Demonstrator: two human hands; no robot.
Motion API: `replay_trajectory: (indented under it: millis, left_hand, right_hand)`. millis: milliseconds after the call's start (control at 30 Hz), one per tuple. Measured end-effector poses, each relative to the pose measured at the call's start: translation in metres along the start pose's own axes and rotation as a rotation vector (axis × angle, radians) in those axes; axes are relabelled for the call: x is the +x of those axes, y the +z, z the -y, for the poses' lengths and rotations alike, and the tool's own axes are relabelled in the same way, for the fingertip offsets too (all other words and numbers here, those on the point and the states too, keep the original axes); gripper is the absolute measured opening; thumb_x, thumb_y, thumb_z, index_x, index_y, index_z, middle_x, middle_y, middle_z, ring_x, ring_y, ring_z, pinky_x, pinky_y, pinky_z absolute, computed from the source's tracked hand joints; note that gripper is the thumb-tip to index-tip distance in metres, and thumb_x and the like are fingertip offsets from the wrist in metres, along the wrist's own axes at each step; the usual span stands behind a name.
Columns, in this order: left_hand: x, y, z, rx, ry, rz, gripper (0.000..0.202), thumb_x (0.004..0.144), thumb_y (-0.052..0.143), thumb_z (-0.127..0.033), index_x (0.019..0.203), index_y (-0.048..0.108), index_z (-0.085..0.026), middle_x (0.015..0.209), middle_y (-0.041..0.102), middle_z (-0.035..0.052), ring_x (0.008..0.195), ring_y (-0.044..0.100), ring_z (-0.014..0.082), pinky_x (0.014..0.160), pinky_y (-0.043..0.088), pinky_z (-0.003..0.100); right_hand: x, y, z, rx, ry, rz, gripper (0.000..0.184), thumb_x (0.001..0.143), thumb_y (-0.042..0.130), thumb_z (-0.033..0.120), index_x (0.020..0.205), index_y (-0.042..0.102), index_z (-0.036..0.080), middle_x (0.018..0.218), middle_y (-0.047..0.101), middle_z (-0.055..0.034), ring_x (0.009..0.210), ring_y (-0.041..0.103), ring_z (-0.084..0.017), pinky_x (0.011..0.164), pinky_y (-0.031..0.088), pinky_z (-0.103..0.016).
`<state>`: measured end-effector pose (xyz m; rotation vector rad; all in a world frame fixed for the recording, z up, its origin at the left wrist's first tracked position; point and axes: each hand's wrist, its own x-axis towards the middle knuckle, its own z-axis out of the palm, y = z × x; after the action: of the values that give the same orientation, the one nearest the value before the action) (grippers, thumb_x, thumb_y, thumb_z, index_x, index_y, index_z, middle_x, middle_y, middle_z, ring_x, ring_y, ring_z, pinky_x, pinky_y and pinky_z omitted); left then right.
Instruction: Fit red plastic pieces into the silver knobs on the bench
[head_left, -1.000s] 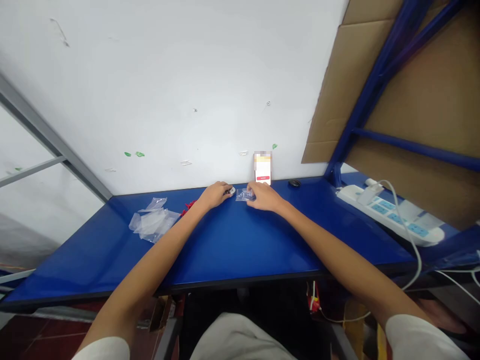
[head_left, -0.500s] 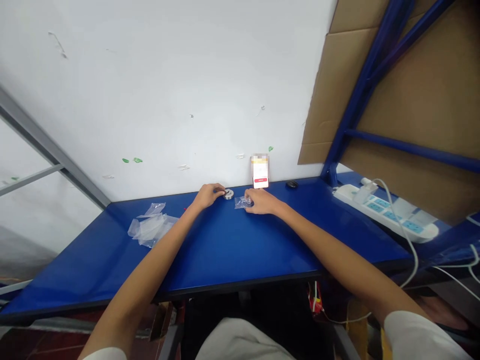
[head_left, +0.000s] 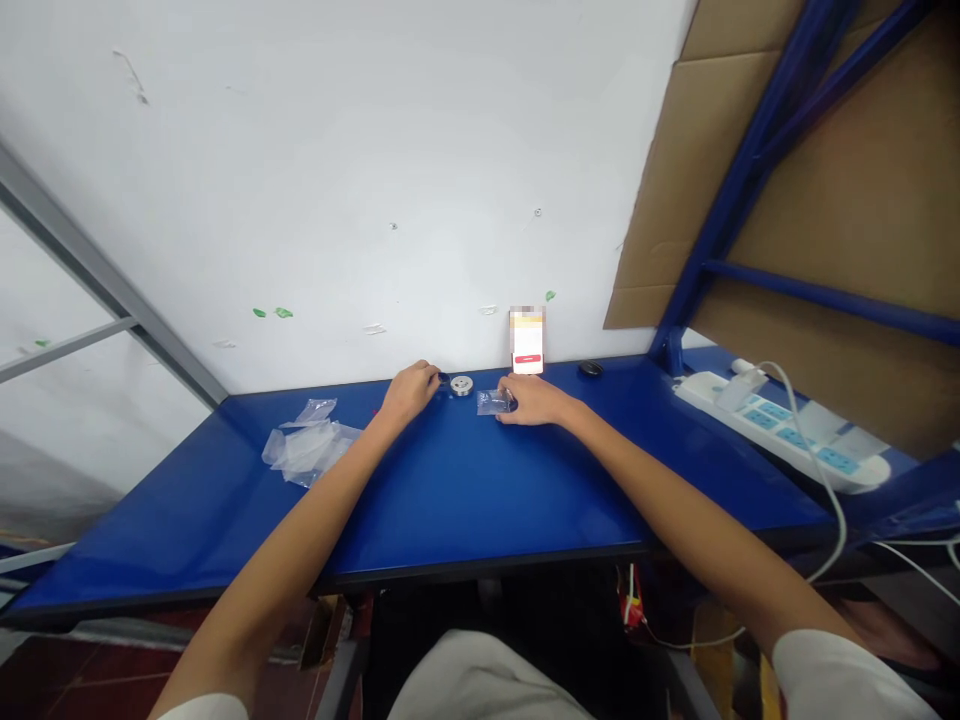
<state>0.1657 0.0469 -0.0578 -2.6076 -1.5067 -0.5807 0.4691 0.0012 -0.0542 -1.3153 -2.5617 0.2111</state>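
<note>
Blue-topped table [head_left: 450, 490] is being viewed from the head camera, with a phone [head_left: 527, 342] being propped upright against the wall as the landmark. Just left of the phone, a metal ring [head_left: 461, 385] is no longer being touched by the left hand [head_left: 409, 392], whose fingertips [head_left: 433, 376] are being held beside a small dark item [head_left: 443, 378]. Just below the phone, a small clear plastic bag [head_left: 495, 402] is being covered by the right hand [head_left: 536, 400]. The hands are being kept apart; whether either is being closed cannot be told. Farther left of the phone, loose plastic bags [head_left: 307, 445] are being left lying.
</note>
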Motion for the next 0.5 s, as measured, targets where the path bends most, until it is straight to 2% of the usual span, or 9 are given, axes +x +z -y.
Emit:
replay_trajectory:
  millis: [67,133,233,333,400,500]
  left_hand:
    - [-0.007,-0.013,-0.004,0.072,-0.052,-0.052,0.037,0.106,0.046,-0.029,0.116,0.079,-0.018,0.114,0.075,0.0151,0.104,0.071,0.0283,0.092,0.053,0.037]
    - [-0.015,-0.026,-0.009,0.055,-0.072,-0.058,0.035,0.104,0.048,-0.031,0.113,0.08,-0.019,0.112,0.076,0.0143,0.104,0.072,0.0285,0.09,0.053,0.036]
    - [-0.032,-0.034,-0.017,-0.191,-0.069,0.099,0.03,0.098,0.056,-0.033,0.106,0.082,-0.021,0.103,0.081,0.0088,0.095,0.073,0.0255,0.086,0.054,0.034]
    - [-0.045,-0.029,-0.021,-0.479,-0.139,0.241,0.027,0.093,0.064,-0.038,0.105,0.082,-0.022,0.094,0.082,0.0051,0.084,0.074,0.0225,0.079,0.055,0.032]
    - [-0.049,-0.025,-0.024,-0.602,-0.193,0.226,0.025,0.089,0.07,-0.039,0.101,0.081,-0.02,0.09,0.081,0.0056,0.081,0.073,0.0214,0.075,0.054,0.031]
    - [-0.05,-0.024,-0.032,-0.771,-0.234,0.126,0.03,0.088,0.074,-0.045,0.097,0.079,-0.018,0.087,0.079,0.0073,0.074,0.069,0.0188,0.065,0.051,0.028]
  right_hand:
    - [0.0,-0.001,-0.003,0.012,0.001,0.022,0.046,0.084,0.08,0.05,0.115,0.063,0.02,0.113,0.071,-0.0112,0.1,0.068,-0.03,0.083,0.048,-0.036]
    - [-0.001,-0.004,-0.005,0.037,0.003,0.051,0.055,0.081,0.083,0.054,0.119,0.063,0.02,0.114,0.071,-0.0116,0.103,0.068,-0.031,0.084,0.049,-0.036]
    - [-0.005,-0.009,-0.006,0.076,0.015,0.084,0.08,0.072,0.088,0.066,0.131,0.062,0.02,0.119,0.069,-0.013,0.109,0.067,-0.034,0.09,0.051,-0.04]
    - [-0.008,-0.014,0.001,0.125,0.0,0.051,0.1,0.065,0.09,0.074,0.144,0.058,0.021,0.128,0.067,-0.0155,0.12,0.063,-0.039,0.1,0.049,-0.048]
    - [-0.008,-0.013,0.013,0.176,-0.05,-0.029,0.096,0.07,0.089,0.071,0.146,0.057,0.023,0.133,0.066,-0.0156,0.126,0.06,-0.039,0.106,0.046,-0.051]
    - [-0.005,-0.006,0.038,0.289,-0.126,-0.193,0.064,0.088,0.08,0.061,0.137,0.064,0.024,0.129,0.07,-0.0125,0.125,0.063,-0.033,0.109,0.045,-0.049]
